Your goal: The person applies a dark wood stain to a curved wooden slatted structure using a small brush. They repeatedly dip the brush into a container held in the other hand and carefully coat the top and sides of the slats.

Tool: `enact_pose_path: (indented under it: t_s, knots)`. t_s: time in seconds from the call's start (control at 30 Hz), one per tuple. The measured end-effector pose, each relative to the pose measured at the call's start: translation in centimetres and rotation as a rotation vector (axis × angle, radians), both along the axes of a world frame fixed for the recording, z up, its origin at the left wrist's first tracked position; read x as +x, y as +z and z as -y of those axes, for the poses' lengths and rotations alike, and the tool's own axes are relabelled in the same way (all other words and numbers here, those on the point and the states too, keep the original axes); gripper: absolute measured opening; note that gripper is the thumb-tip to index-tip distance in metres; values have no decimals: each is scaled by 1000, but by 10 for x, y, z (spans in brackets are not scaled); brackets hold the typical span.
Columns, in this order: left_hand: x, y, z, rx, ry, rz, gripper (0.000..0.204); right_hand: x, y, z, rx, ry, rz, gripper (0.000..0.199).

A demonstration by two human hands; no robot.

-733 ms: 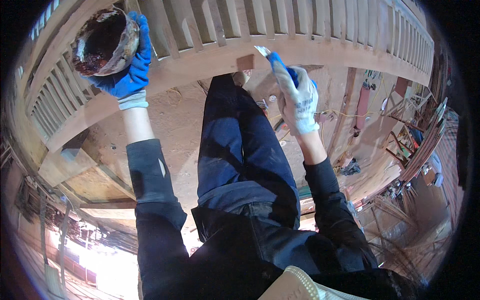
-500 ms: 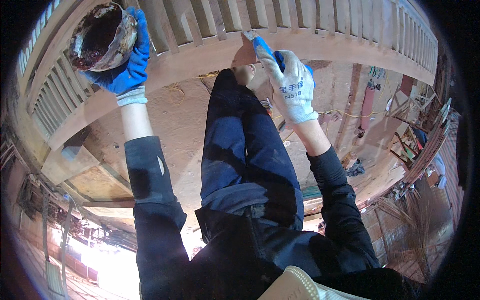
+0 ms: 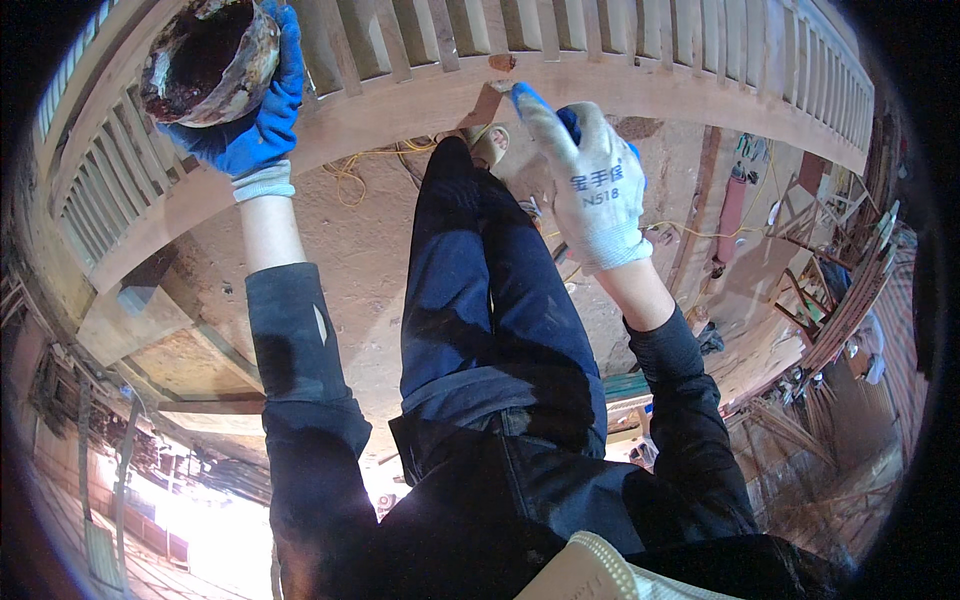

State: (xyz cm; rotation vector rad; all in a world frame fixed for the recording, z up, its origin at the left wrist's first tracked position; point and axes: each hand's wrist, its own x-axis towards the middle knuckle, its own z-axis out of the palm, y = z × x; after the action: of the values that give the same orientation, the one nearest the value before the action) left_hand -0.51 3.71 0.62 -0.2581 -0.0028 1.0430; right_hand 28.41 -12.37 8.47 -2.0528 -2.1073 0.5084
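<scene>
My left hand (image 3: 255, 120), in a blue-coated glove, is wrapped round a round, crusted pot (image 3: 243, 78). Dark reddish-brown paste lines its inside. My right hand (image 3: 590, 170), gloved in white and blue, is closed with its index finger stretched forward. From its fingertips juts the pale tip of a small scraper (image 3: 500, 87); the rest of it is hidden by the hand. Just beyond this tip, a reddish-brown dab of paste (image 3: 502, 62) lies on the curved wooden rail (image 3: 400, 105), near the foot of the slats.
Wooden slats (image 3: 445, 35) rise along the rail's far side, and a second slatted section (image 3: 115, 185) stands at left. A yellow cord (image 3: 345, 175) trails over the dirt floor (image 3: 330, 240) below. Stacked timber (image 3: 850, 290) and wooden frames (image 3: 805, 300) lie at right.
My right hand has drawn back toward me with the scraper, off the rail's far edge. A dab of paste now shows there. My left hand and the pot have shifted slightly.
</scene>
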Motion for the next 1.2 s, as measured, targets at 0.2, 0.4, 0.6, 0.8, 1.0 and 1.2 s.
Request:
enact_pose_path:
  t_s: [0.2, 0.4, 0.6, 0.8, 1.0, 1.2]
  knots:
    - [3, -1, 2, 15, 15, 18, 101, 9, -11, -6, 100, 18, 53, 55]
    - [4, -1, 0, 50, 26, 9, 101, 9, -2, 1, 72, -16, 14, 57]
    - [5, 2, -1, -60, 29, 10, 101, -1, -8, 1, 51, -35, 42, 58]
    - [8, 2, 5, -29, 57, 22, 105, 13, 3, 14, 39, -124, -64, 56]
    - [9, 5, 2, -61, 6, 47, 105, 26, -27, 16, 102, -57, 75, 66]
    - [8, 4, 2, -9, 41, 6, 101, 25, -10, 17, 54, -129, 9, 58]
